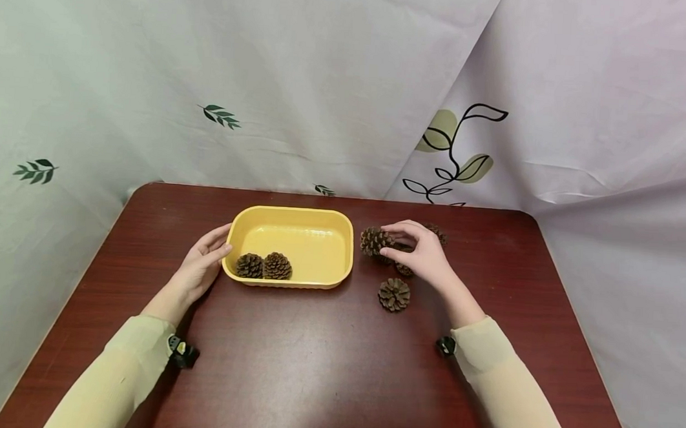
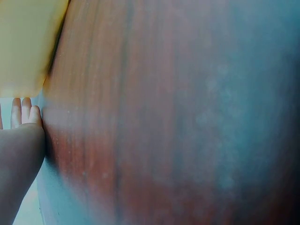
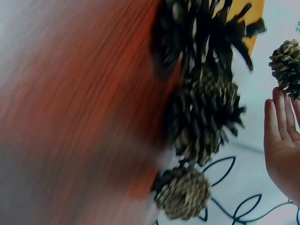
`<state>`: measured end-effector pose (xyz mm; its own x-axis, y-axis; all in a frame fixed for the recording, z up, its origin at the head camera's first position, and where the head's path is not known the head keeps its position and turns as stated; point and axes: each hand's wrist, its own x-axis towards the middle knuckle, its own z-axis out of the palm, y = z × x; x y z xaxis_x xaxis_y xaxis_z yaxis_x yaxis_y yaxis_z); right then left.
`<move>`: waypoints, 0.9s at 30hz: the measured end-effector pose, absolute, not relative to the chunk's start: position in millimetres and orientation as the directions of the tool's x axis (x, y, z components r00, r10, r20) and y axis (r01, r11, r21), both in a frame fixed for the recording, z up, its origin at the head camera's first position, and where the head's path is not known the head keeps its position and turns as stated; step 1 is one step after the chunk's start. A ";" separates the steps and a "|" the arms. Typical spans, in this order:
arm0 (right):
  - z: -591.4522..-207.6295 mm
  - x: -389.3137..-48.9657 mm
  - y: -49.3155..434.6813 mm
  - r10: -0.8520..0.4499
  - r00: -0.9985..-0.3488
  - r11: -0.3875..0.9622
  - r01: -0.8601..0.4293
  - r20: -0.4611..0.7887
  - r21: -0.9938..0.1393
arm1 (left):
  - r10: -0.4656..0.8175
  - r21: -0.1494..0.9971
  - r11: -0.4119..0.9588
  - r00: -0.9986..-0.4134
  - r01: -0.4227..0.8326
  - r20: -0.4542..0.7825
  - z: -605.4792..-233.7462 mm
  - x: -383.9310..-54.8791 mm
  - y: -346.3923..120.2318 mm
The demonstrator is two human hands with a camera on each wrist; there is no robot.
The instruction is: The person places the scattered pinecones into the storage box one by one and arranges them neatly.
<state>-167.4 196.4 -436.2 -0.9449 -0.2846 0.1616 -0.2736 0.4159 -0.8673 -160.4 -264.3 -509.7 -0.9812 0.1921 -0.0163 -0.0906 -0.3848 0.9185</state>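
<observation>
A yellow tray (image 1: 317, 255) stands on the table with two pine cones, a left one (image 1: 250, 266) and a right one (image 1: 278, 266), side by side in its near left corner. My left hand (image 1: 199, 266) rests against the tray's left end, its fingers fairly straight along the outside and the thumb at the rim. Above the table, right of the tray, my right hand (image 1: 419, 249) pinches a pine cone (image 1: 374, 241) between thumb and fingertips. Below and around that hand lie more pine cones: a near one (image 1: 394, 295), one partly hidden under the hand (image 1: 405, 269) and one behind it (image 1: 437, 234).
The dark reddish wooden table (image 1: 312, 354) ends at the back against a pale hanging cloth (image 1: 303, 89) with printed leaves. Both forearms wear light sleeves and a small black device at the wrist.
</observation>
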 end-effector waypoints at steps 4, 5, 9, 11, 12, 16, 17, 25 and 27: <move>-436.7 -170.7 181.5 -0.322 -0.932 0.400 -0.296 0.169 -0.868 | 0.180 0.924 -0.369 -0.983 -0.096 -0.030 -510.2 -160.4 -263.6; -437.0 -171.3 177.8 -0.332 -0.927 0.393 -0.302 0.172 -0.869 | 0.178 0.925 -0.368 -0.983 -0.097 -0.032 -510.2 -160.4 -263.6; -438.6 -173.0 163.2 -0.367 -0.913 0.380 -0.323 0.179 -0.867 | 0.179 0.925 -0.366 -0.983 -0.098 -0.033 -510.7 -160.7 -264.2; -439.3 -173.4 156.0 -0.385 -0.904 0.374 -0.335 0.184 -0.865 | 0.179 0.924 -0.369 -0.983 -0.098 -0.032 -511.0 -161.0 -264.5; -439.9 -173.6 152.6 -0.392 -0.901 0.373 -0.341 0.187 -0.863 | 0.177 0.925 -0.368 -0.984 -0.097 -0.033 -511.1 -161.1 -264.6; -441.9 -174.4 139.2 -0.423 -0.886 0.363 -0.359 0.191 -0.860 | 0.186 0.922 -0.375 -0.982 -0.099 -0.030 -510.9 -161.6 -265.2; -442.7 -174.7 136.2 -0.430 -0.883 0.365 -0.360 0.188 -0.859 | 0.189 0.920 -0.380 -0.982 -0.101 -0.029 -510.7 -161.5 -265.4; -444.7 -175.9 117.6 -0.482 -0.861 0.418 -0.389 0.162 -0.821 | 0.193 0.917 -0.387 -0.981 -0.100 -0.026 -510.5 -161.4 -265.3; -444.7 -176.6 114.2 -0.494 -0.855 0.440 -0.401 0.157 -0.804 | 0.189 0.920 -0.380 -0.982 -0.097 -0.026 -510.2 -161.4 -264.8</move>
